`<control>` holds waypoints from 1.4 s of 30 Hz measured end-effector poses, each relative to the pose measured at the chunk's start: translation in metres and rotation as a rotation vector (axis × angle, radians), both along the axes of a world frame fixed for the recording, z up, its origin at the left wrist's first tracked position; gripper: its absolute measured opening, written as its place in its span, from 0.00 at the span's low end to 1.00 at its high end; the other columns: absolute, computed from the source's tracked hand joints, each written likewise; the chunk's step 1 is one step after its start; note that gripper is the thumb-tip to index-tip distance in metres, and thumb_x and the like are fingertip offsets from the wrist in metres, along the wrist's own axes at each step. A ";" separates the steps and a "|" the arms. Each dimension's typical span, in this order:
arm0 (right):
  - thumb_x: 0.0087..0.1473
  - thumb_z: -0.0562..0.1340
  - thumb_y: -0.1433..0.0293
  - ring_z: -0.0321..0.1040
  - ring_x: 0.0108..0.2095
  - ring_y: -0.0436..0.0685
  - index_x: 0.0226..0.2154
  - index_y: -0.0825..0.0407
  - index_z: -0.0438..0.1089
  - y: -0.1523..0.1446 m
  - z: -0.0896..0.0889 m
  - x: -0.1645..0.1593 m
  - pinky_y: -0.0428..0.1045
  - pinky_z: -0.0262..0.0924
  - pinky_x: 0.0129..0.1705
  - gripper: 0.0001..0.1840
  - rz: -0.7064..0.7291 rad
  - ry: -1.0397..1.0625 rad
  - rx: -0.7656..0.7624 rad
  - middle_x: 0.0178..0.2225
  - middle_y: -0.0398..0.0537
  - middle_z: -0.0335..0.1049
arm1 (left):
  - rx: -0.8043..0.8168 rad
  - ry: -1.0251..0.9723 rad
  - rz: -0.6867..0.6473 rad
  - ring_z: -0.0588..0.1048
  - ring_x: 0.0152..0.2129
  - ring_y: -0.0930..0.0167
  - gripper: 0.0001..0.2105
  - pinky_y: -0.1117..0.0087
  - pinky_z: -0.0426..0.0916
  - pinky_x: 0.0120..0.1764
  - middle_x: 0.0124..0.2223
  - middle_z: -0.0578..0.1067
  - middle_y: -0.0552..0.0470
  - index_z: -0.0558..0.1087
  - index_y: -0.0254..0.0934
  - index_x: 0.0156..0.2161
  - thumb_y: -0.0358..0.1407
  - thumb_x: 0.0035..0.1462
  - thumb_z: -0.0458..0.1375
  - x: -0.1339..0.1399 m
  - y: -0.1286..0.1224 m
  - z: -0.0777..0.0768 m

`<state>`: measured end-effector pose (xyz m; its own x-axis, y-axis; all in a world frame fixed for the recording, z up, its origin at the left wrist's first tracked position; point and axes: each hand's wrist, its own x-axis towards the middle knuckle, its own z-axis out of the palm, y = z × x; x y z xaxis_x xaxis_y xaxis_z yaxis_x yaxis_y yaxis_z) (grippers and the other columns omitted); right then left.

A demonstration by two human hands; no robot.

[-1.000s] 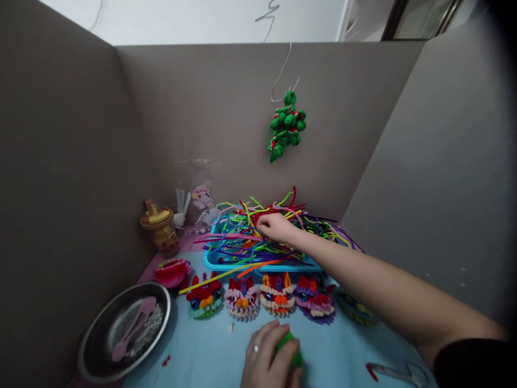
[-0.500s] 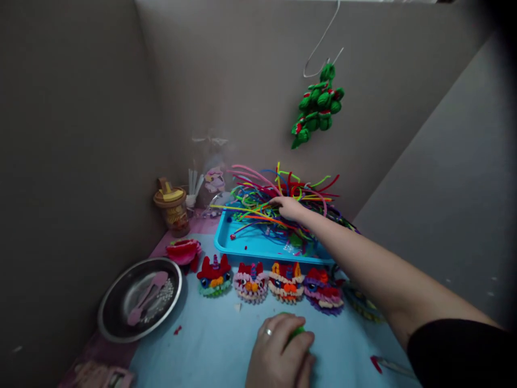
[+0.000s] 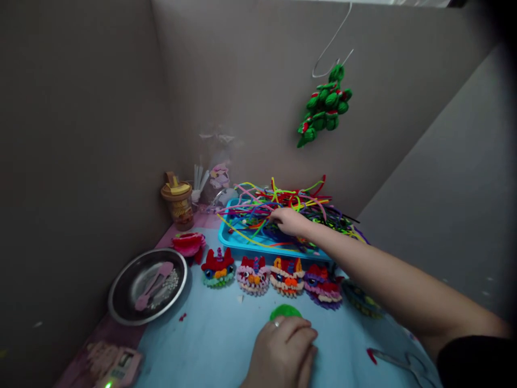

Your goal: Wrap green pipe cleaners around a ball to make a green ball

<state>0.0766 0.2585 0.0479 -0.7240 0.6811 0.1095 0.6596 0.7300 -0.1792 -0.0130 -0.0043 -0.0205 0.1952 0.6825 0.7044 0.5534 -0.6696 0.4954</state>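
Note:
My left hand, with a ring on one finger, rests low over the blue cloth. Its fingers are curled around a round green piece, whose far edge sticks out past the knuckles. Reaching forward, my right hand is in the heap of colourful pipe cleaners in a blue tray. Its fingers are bent and closed among the stems, with the tips partly hidden. Between the hands stands a row of small lion-head figures made of fuzzy stems, among them a pink one and an orange-and-cream one.
At left sits a metal bowl with a pink scoop and white beads. Behind it are a red fuzzy piece and a brown cup. Scissors lie at lower right. A green fuzzy ornament hangs from a wire.
My right hand has dipped lower in the tray, and the pipe cleaners have shifted and flattened around it. More of the green piece shows beyond my left hand. The view has tilted slightly.

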 end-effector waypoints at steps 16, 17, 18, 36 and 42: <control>0.49 0.63 0.69 0.69 0.44 0.64 0.35 0.51 0.75 -0.018 -0.020 -0.049 0.50 0.62 0.41 0.09 0.070 -0.207 0.050 0.39 0.56 0.75 | -0.132 -0.030 -0.062 0.76 0.30 0.68 0.10 0.70 0.72 0.31 0.35 0.78 0.48 0.72 0.37 0.39 0.26 0.54 0.53 0.000 -0.004 0.000; 0.48 0.63 0.69 0.70 0.43 0.64 0.33 0.51 0.75 -0.020 -0.022 -0.052 0.50 0.62 0.41 0.08 0.060 -0.208 0.038 0.37 0.56 0.75 | -0.142 -0.026 -0.063 0.76 0.30 0.68 0.10 0.71 0.72 0.31 0.35 0.78 0.48 0.72 0.37 0.39 0.26 0.54 0.53 0.000 -0.004 0.000; 0.47 0.64 0.70 0.70 0.42 0.64 0.32 0.51 0.75 -0.021 -0.024 -0.054 0.49 0.62 0.41 0.06 0.043 -0.201 0.024 0.36 0.56 0.75 | -0.155 -0.018 -0.062 0.76 0.30 0.69 0.09 0.71 0.72 0.31 0.35 0.78 0.47 0.72 0.37 0.39 0.26 0.54 0.52 0.000 -0.004 0.000; 0.54 0.57 0.68 0.66 0.23 0.46 0.28 0.52 0.62 -0.028 0.057 -0.022 0.44 0.64 0.30 0.05 -0.101 0.828 -0.631 0.28 0.43 0.72 | -0.224 -0.031 -0.030 0.76 0.33 0.69 0.09 0.71 0.72 0.36 0.36 0.78 0.47 0.74 0.37 0.37 0.26 0.55 0.53 -0.004 -0.004 0.005; 0.60 0.55 0.68 0.63 0.21 0.45 0.34 0.53 0.64 -0.022 0.070 0.001 0.42 0.62 0.23 0.06 -0.218 1.104 -0.799 0.27 0.41 0.67 | -0.253 -0.139 0.035 0.75 0.33 0.70 0.09 0.70 0.72 0.38 0.35 0.77 0.48 0.74 0.36 0.37 0.27 0.57 0.51 -0.010 0.001 0.008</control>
